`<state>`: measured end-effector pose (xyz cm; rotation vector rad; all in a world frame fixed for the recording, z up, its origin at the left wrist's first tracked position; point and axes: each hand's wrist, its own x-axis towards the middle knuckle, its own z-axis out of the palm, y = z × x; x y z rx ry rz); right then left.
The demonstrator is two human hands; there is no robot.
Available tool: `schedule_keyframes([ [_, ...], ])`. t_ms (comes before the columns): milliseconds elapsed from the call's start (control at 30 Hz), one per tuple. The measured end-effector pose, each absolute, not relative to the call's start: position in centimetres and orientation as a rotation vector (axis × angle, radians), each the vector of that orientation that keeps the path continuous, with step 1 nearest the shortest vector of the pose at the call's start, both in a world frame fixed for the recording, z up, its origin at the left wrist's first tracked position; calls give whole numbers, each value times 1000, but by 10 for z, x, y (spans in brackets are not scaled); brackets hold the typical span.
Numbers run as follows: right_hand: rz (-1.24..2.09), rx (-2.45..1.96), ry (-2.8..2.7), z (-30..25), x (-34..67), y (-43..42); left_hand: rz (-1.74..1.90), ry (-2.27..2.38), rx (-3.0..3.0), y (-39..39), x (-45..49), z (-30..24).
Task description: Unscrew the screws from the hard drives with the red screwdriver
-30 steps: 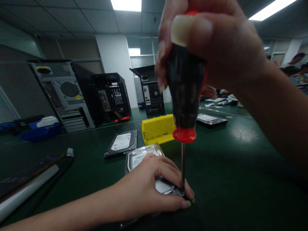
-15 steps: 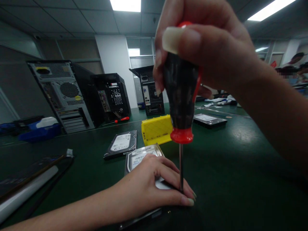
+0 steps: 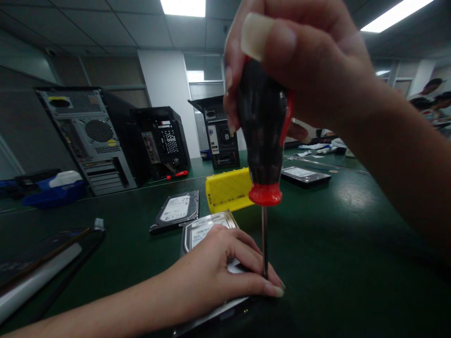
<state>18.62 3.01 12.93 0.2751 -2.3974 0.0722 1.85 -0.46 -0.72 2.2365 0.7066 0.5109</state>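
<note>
A screwdriver (image 3: 265,131) with a black and red handle stands nearly upright, and my right hand (image 3: 310,65) is closed round the top of its handle. The metal shaft runs down to a hard drive (image 3: 206,229) lying label up on the green table. Across this drive lies my left hand (image 3: 229,267), its thumb and forefinger closed about the shaft's lower end. Those fingers hide the tip and whatever it touches. Much of the drive is covered by my left hand.
Behind sit a yellow tray (image 3: 229,190) holding small dark bits, a second hard drive (image 3: 176,211), and a third hard drive (image 3: 306,175). Computer cases (image 3: 95,141) line the back, near a red screwdriver (image 3: 178,175). A blue tray (image 3: 54,192) is at left. People (image 3: 431,94) are far right.
My right hand has shifted slightly up the handle, its thumb now higher. The screwdriver stays upright at the same spot, and my left hand keeps its place on the hard drive.
</note>
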Motion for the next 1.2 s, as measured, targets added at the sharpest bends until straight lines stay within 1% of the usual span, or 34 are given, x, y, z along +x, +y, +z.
schedule_keyframes([
  [300, -124, 395, -2405, 130, 182, 26, 547, 738, 2252, -6, 21, -8],
  [633, -139, 397, -2388, 130, 183, 25, 547, 717, 2272, -7, 22, -8],
  [767, -132, 427, -2385, 130, 182, 28, 469, 753, 2310, -7, 19, -4],
  [900, -15, 439, -2419, 130, 185, 34, 438, 785, 2358, -9, 16, -2],
  [1100, 233, 244, -2504, 129, 182, 21, 478, 753, 2357, -9, 19, -3],
  [1200, 362, 225, -2466, 130, 178, 12, 487, 749, 2328, -9, 20, -3],
])
